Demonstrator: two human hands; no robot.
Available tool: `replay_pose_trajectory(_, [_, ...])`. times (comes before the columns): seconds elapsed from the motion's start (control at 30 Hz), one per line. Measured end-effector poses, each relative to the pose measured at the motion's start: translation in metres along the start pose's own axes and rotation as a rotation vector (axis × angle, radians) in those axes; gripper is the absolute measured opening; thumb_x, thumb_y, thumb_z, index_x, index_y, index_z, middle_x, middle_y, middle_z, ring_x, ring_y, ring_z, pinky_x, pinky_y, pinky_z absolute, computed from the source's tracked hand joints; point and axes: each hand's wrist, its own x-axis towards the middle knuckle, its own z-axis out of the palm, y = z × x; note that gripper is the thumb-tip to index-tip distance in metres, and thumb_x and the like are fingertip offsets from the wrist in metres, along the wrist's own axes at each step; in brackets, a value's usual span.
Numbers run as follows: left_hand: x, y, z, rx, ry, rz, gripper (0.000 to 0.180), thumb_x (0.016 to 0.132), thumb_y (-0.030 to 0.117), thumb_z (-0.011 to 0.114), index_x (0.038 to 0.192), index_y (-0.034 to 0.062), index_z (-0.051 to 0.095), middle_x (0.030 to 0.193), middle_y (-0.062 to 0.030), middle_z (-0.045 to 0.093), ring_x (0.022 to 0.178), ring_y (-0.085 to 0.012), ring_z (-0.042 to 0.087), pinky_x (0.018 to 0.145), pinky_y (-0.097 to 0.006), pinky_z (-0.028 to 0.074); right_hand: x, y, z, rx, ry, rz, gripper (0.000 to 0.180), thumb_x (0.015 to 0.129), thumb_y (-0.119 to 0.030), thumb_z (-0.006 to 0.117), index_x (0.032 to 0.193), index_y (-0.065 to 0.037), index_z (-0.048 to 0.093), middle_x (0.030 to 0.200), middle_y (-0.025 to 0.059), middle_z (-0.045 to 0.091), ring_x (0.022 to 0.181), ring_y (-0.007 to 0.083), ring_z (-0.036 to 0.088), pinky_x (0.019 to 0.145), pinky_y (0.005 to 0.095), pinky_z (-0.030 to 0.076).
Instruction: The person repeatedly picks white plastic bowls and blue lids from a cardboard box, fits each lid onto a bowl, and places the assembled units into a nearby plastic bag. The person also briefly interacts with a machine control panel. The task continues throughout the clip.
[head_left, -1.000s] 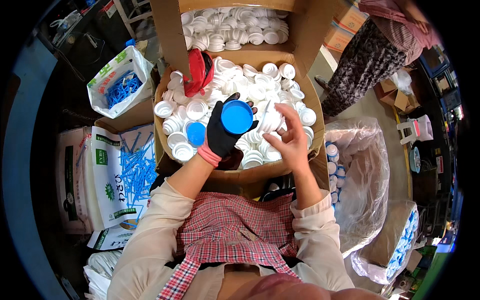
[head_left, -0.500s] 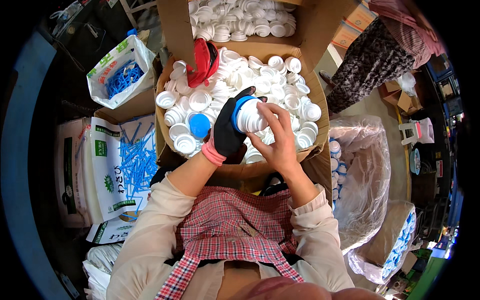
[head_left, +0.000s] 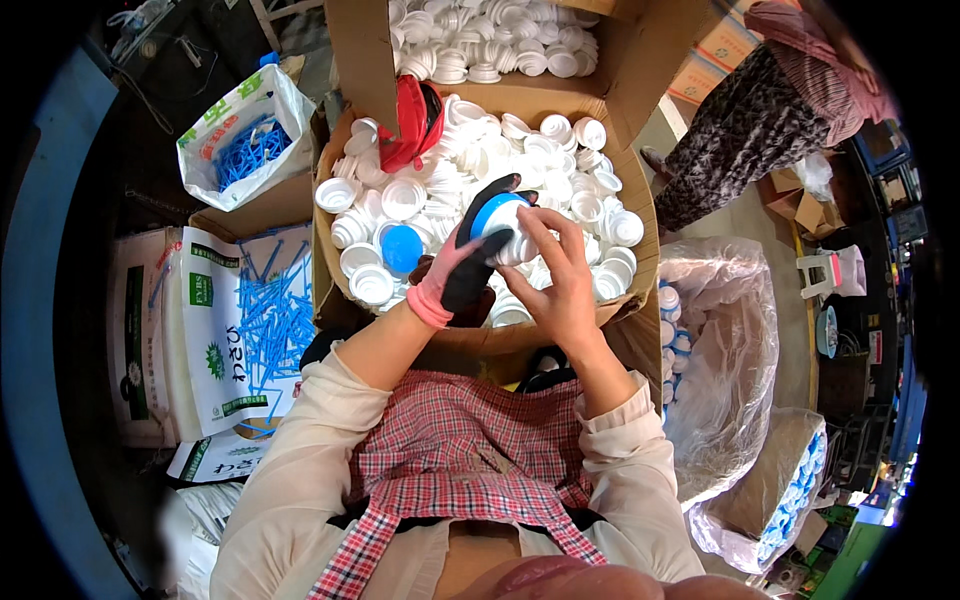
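My left hand [head_left: 462,268], in a black glove with a pink cuff, wraps round a white ribbed plastic cap with a blue rim [head_left: 516,240]. The glove's thumb lies across the white side. My bare right hand [head_left: 562,290] grips the same cap from the right, with fingertips and thumb on its white part. Below both hands, a cardboard box [head_left: 622,150] holds a heap of white ribbed caps [head_left: 404,199]. One round blue piece [head_left: 401,248] lies among them at the left. A red bag or cloth [head_left: 412,125] rests on the heap's far left.
Blue plastic strips [head_left: 270,320] lie on white printed sacking at my left, with more in a white bag [head_left: 195,165] beyond. Clear plastic-lined containers [head_left: 730,350] with blue-and-white pieces stand at right. A person [head_left: 745,120] stands at the far right near a white stool [head_left: 820,272].
My left thumb has come round onto the white side of the cap, and the gloved hand has turned to show its pink part. My right fingers have stayed on the cap.
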Motion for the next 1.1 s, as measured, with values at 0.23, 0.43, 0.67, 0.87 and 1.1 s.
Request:
replay_pose_trajectory(0.23, [0.002,-0.002,-0.001,-0.389,0.056,-0.163,0.069,0.078,0.015,0.066,0.14,0.0018,0.037,0.134,-0.0099,0.047,0.12,-0.0207,0.048,0.1,-0.032,0.04,0.004,0.028,-0.004,0.814,-0.075,0.414,0.083,0.07,-0.017,0.082,0.138,-0.002,0.037,0.132,0.013,0.048,0.122,0.0255,0.046,0.096,0.0371,0.044])
replay_pose_trajectory(0.43, [-0.011,-0.033,-0.021,0.026,-0.071,-0.102,0.054,0.082,0.022,0.065,0.128,-0.0019,0.047,0.125,-0.0129,0.056,0.112,-0.0262,0.056,0.096,-0.039,0.045,-0.004,0.019,-0.011,0.815,-0.098,0.489,0.063,0.077,-0.011,0.076,0.129,0.003,0.044,0.117,0.012,0.056,0.108,0.019,0.055,0.091,0.0324,0.047])
replay_pose_trajectory(0.67, [0.002,-0.025,-0.003,0.435,-0.127,-0.125,0.064,0.092,0.038,0.051,0.142,0.0025,0.032,0.14,-0.0158,0.041,0.127,-0.0279,0.044,0.103,-0.043,0.039,-0.018,0.031,-0.053,0.495,0.014,0.424,0.059,0.071,-0.021,0.082,0.118,-0.001,0.052,0.106,0.0105,0.06,0.099,0.0189,0.057,0.089,0.0332,0.046])
replay_pose_trajectory(0.87, [0.007,-0.049,-0.029,0.29,-0.136,-0.266,0.043,0.1,0.025,0.035,0.136,0.0007,0.04,0.135,-0.0114,0.047,0.125,-0.025,0.047,0.103,-0.043,0.041,-0.2,0.165,-0.223,0.27,0.494,0.814,0.047,0.076,-0.003,0.074,0.119,0.002,0.055,0.105,0.0098,0.064,0.095,0.0164,0.06,0.083,0.0296,0.049])
replay_pose_trajectory(1.1, [0.005,-0.069,-0.05,0.313,-0.058,-0.457,0.039,0.099,0.021,0.04,0.132,-0.0002,0.044,0.131,-0.0128,0.05,0.12,-0.0244,0.051,0.1,-0.04,0.044,-0.404,0.269,-0.215,-0.09,0.345,1.596,0.067,0.061,-0.023,0.087,0.114,0.006,0.059,0.103,0.0146,0.065,0.086,0.0225,0.063,0.07,0.0347,0.051])
